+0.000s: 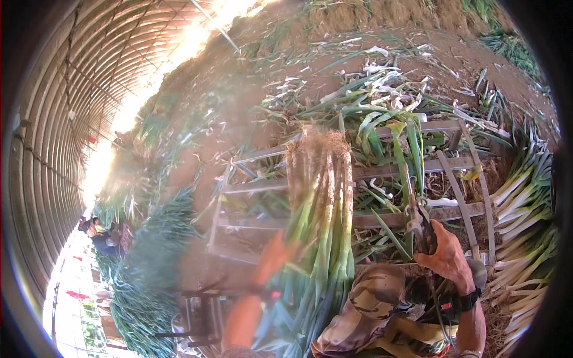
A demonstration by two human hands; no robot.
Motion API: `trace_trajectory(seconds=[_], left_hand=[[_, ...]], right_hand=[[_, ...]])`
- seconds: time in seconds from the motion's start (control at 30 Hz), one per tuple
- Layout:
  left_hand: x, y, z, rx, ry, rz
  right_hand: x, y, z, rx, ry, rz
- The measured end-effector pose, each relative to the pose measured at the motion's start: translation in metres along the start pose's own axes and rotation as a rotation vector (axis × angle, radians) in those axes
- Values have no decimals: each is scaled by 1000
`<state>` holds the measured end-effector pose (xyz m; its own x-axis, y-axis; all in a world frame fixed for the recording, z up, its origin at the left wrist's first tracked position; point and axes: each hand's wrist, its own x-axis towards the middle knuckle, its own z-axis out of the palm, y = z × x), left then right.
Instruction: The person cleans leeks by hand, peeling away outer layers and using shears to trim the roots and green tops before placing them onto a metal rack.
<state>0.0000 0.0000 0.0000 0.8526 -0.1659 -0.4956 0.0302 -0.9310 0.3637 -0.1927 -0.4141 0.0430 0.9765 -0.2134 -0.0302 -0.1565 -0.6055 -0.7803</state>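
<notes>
A row of long green onions [325, 209] lies across a metal rack, roots pointing away from me and green leaves toward me. My left hand [274, 253] is at their left edge, smeared by motion; its fingers cannot be made out. To the right of the onions, my right hand [446, 255] is closed around a dark air gun [422, 230] with a thin nozzle pointing away from me. A hose [440, 310] runs down from it past my wrist. Loose green leaves [416, 149] hang over the rack near the nozzle.
The metal rack [441, 164] has several flat bars. Peeled leaves [382, 77] litter the soil beyond it. Cleaned onions [519, 238] are piled at the right, and a green heap [149, 262] lies at the left. Another person [110, 238] is far left, under the arched roof [65, 89].
</notes>
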Motion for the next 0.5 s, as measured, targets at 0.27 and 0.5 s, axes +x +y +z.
trace_trajectory(seconds=[0.27,0.5], left_hand=[[25,37,32,202,312,67],[10,18,22,103,227,166]], right_hand=[[-5,-6,-8,32,-24,141],[-8,-12,-10,28,-31,114]])
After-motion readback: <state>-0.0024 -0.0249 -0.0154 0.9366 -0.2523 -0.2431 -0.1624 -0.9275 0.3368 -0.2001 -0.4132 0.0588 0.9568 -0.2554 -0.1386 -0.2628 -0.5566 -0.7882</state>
